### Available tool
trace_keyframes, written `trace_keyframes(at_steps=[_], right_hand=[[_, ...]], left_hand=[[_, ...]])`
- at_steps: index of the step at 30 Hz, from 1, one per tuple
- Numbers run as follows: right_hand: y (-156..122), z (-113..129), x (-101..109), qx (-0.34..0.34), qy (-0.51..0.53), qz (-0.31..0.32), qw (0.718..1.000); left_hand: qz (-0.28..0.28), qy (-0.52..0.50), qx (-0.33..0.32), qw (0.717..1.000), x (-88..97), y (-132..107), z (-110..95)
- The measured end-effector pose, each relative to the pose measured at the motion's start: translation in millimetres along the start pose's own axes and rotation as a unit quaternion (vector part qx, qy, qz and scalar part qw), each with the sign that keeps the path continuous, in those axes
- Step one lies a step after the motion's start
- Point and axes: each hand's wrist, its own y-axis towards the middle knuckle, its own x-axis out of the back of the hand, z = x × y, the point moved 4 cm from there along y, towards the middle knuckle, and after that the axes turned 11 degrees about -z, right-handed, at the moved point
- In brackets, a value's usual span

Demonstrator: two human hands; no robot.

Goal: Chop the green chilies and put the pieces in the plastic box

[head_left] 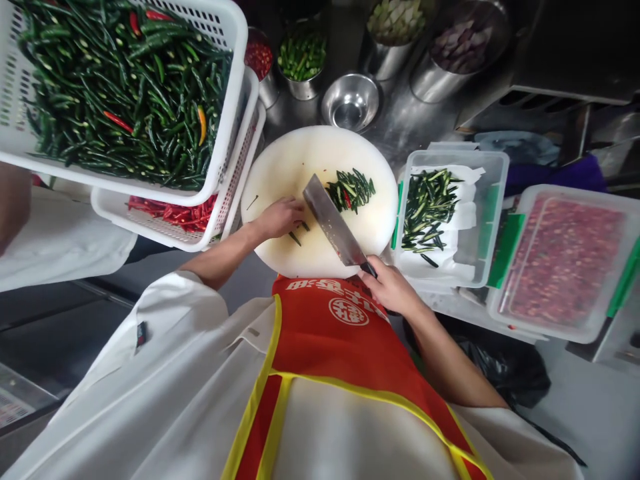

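My right hand (pixel 391 285) is wrapped round the black handle of a cleaver (pixel 337 227). Its broad blade slants across the round white cutting board (pixel 270 160), away to the upper left. On the board's left part, my left hand (pixel 281 217) is closed, fingers curled down on green chili pieces (pixel 295 239) that poke out below them. Right of the blade lies a small pile of sliced green chilies (pixel 357 190) with one red piece. A thin stem (pixel 252 202) rests near the board's left edge. The fingertips of my left hand are partly hidden.
At the upper left, a white basket of green chilies (pixel 135 100) is stacked above red chilies (pixel 175 212). An open plastic box (pixel 483 267) with sliced chilies stands right of the board, beside a lidded box (pixel 575 260). Behind are a steel bowl (pixel 350 100) and several steel containers. Another person's arm (pixel 13 200) shows far left.
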Motion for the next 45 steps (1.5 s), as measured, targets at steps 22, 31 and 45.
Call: trace_keyframes(at_steps=[22, 31, 45], right_hand=[[-22.7, -11.0, 44.9, -0.135, 0.040, 0.101, 0.985], [42.3, 7.3, 3.6, -0.008, -0.014, -0.007, 1.000], [-8.8, -5.5, -2.4, 0.036, 0.014, 0.004, 0.999]], left_hand=[[-0.103, -0.055, -0.009, 0.993, -28.8, 23.7, -6.4], [-0.113, -0.080, 0.001, 0.990, -27.7, 25.2, -7.0], [-0.034, -0.044, 0.029, 0.998, 13.6, -26.3, 21.6]])
